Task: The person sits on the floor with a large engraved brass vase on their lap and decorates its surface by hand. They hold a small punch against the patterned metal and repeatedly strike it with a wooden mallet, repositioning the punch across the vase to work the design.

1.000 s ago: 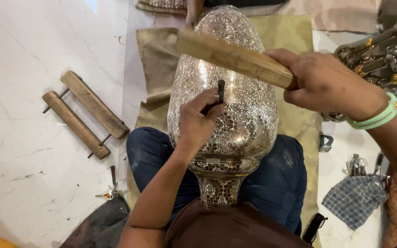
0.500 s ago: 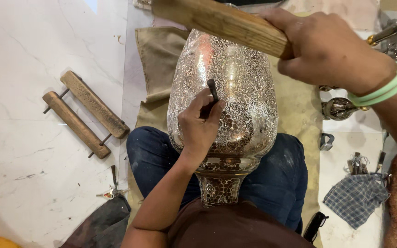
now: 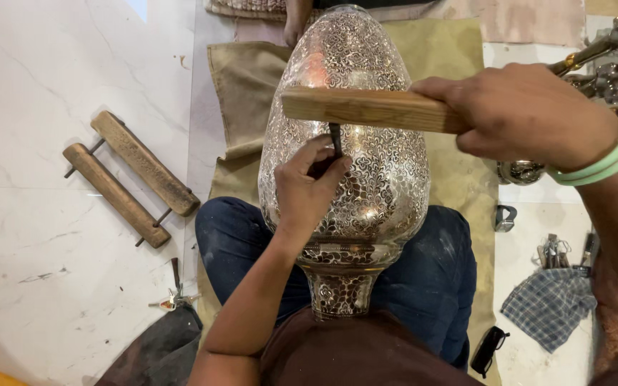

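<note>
Right hand [image 3: 531, 114] gripping wooden mallet [image 3: 366, 109]

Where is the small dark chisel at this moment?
In the head view, the chisel is near centre, held by the left hand against the metal vase, just under the wooden block.

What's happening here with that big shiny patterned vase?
A person sits with a large engraved metal vase lying across their lap. The left hand holds a small dark chisel against the vase's surface, while the right hand holds a wooden mallet right over the chisel's top. Two wooden blocks lie on the marble floor beside them.
</note>
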The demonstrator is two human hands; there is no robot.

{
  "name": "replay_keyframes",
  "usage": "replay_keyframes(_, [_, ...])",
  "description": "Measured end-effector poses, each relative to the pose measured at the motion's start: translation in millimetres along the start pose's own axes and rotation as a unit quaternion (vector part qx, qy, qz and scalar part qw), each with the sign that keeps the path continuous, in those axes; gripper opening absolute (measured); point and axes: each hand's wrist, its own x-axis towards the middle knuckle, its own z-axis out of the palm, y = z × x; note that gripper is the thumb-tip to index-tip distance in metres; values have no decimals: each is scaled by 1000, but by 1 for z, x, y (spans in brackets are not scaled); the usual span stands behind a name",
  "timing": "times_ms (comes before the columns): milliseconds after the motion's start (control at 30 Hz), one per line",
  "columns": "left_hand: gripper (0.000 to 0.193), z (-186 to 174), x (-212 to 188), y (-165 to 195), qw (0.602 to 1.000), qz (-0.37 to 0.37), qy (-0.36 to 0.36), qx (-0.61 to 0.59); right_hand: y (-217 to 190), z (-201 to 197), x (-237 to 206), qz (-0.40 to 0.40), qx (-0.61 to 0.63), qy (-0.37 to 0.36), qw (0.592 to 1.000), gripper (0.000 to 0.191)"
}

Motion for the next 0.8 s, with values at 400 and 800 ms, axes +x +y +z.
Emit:
replay_keyframes(400, [24, -29, 60, 4, 936, 108, -336, 9, -63, 249, -114, 234, 718, 327, 568, 54])
replay_keyframes(800, [41, -9, 105, 9, 817, 222, -532, 20, -115, 252, -141, 242, 680, 322, 612, 62])
